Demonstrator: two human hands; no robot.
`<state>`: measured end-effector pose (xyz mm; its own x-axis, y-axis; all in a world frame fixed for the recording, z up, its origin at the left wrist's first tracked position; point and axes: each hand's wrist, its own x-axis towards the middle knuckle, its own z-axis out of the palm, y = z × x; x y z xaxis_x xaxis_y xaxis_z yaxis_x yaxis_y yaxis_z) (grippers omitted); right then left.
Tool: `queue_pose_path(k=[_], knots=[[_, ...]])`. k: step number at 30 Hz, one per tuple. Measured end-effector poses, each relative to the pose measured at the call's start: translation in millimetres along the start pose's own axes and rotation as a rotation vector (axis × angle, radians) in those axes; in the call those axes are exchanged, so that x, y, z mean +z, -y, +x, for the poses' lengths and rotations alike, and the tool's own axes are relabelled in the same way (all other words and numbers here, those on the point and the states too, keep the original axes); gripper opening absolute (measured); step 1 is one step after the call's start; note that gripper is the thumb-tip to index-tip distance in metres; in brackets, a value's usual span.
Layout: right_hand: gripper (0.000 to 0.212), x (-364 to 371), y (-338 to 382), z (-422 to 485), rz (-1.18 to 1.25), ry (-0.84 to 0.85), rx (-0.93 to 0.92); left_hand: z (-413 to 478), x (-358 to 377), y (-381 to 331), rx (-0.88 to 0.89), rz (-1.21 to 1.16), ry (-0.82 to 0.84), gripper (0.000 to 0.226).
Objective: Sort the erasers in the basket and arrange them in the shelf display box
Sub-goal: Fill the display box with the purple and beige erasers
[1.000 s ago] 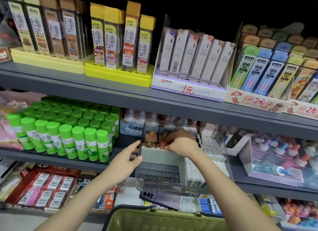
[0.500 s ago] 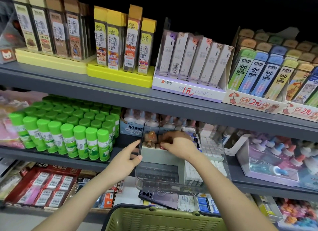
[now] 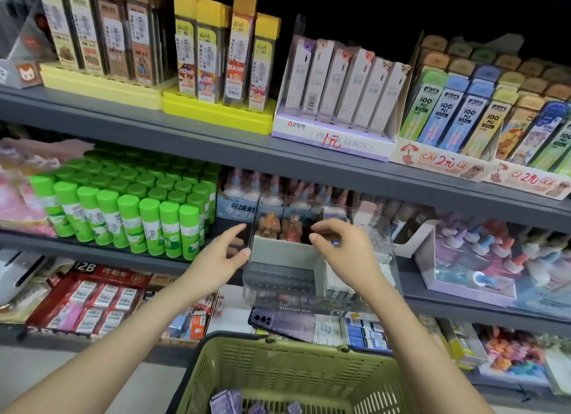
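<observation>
**Both hands at the clear box on the middle shelf**

The person stands square to the shelf, both arms up. The clear display box juts out over the front edge of the middle shelf, and both hands are on it.

The left hand is released: fingers straight, spread along the box's left wall, thumb tip touching that wall near the grey divider. It grasps nothing.

The right hand hangs over the back right part of the box, fingers curled in and thumb tucked beneath the forefinger. A sliver of blue shows under the fingers, but it is not possible to tell whether they pinch anything.

At the back left of the box, behind the divider, two brown and orange figure erasers stand upright side by side, just left of the right hand's fingertips. White erasers are stacked in the right compartment, below the right wrist.

Down below, the green basket sits between the forearms, with purple erasers lying on its bottom. A purple phone lies just under the box. To the left of the box, green glue sticks stand in packed rows.
</observation>
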<state>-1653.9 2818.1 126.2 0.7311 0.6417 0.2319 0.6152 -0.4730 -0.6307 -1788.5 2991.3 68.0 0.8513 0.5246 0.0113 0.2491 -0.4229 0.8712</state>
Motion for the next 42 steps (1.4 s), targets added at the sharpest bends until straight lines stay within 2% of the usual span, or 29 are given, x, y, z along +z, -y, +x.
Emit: queue_pose_path(k=[3, 6, 8, 10, 13, 15, 17, 20, 25, 31, 33, 36, 37, 39, 42], knots=[[0.009, -10.2, -1.6, -54.9, 0.180, -0.054, -0.019, -19.7, -8.6, -7.0, 0.023, -0.004, -0.101, 0.049], [0.014, 1.7, -19.1, -111.1, 0.382, -0.054, 0.038, -49.5, -10.2, -5.1, 0.025, 0.014, -0.252, 0.036], [0.016, 26.1, -42.1, -140.8, 0.422, 0.044, 0.150, -74.4, -4.8, 9.1, 0.005, 0.083, -0.340, 0.030], [0.014, 64.9, -74.5, -163.7, 0.377, 0.215, 0.307, -99.1, 7.1, 34.9, -0.007, 0.235, -0.391, 0.027], [0.007, 130.8, -123.7, -189.4, 0.364, 0.366, 0.548, -129.4, 31.8, 83.3, -0.048, 0.440, -0.337, 0.027], [0.015, 169.5, -143.0, -202.7, 0.380, 0.437, 0.656, -144.3, 46.2, 111.5, -0.088, 0.547, -0.221, 0.041], [0.032, 201.2, -150.6, -210.4, 0.370, 0.503, 0.670, -153.9, 59.0, 137.0, -0.070, 0.622, -0.139, 0.051], [0.044, 235.4, -151.4, -217.4, 0.394, 0.575, 0.701, -164.2, 76.6, 162.1, -0.056, 0.636, -0.051, 0.055], [0.056, 293.4, -163.4, -227.0, 0.249, 0.663, 0.602, -166.4, 89.7, 177.3, -0.125, 0.554, -0.083, 0.063], [0.036, 324.9, -162.1, -229.0, 0.043, 0.620, 0.443, -165.9, 90.4, 180.7, -0.072, 0.534, -0.097, 0.058], [0.037, 309.8, -156.8, -230.8, 0.106, 0.613, 0.467, -165.9, 88.2, 178.1, -0.002, 0.602, -0.154, 0.052], [0.034, 261.3, -147.5, -231.3, 0.386, 0.551, 0.623, -167.0, 91.0, 163.1, 0.170, 0.712, -0.224, 0.038], [0.031, 241.2, -144.7, -231.8, 0.505, 0.555, 0.681, -168.2, 95.4, 157.1, 0.212, 0.710, -0.184, 0.036], [0.023, 202.2, -137.9, -234.5, 0.701, 0.599, 0.770, -171.1, 110.0, 144.5, 0.187, 0.643, 0.037, 0.044], [0.013, 170.4, -131.4, -238.6, 0.853, 0.614, 0.779, -175.4, 133.3, 135.1, -0.089, 0.331, 0.338, 0.047]])
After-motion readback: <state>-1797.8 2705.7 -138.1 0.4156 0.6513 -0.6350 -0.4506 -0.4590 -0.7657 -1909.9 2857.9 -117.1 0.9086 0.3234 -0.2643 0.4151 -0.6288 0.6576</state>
